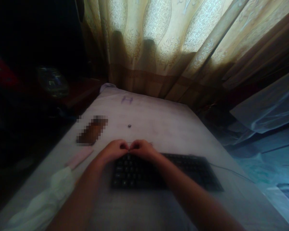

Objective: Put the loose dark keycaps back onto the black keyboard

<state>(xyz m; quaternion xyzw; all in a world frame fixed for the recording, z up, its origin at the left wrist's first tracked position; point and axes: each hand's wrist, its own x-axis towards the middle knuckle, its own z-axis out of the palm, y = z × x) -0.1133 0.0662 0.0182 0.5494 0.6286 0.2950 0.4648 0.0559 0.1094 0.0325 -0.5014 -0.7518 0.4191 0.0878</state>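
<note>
A black keyboard (190, 170) lies on the cloth-covered table in front of me. My left hand (114, 150) and my right hand (144, 149) meet over its far edge, towards the left end. The fingers of both are curled and pinched, with the tips touching or nearly so. Anything between the fingertips is too small or hidden to make out. Thin dark lines show just behind the hands. A small dark object (129, 126) rests on the cloth a little beyond them. My right forearm covers part of the keys.
The pale tablecloth (159, 117) bears a purple mark near its far end. Left of my hands are a blurred-out brown item (92, 131), a pink flat piece (80, 157) and crumpled white cloth (47, 195). The keyboard's cable (233, 170) runs right. Patterned curtains (156, 38) hang behind.
</note>
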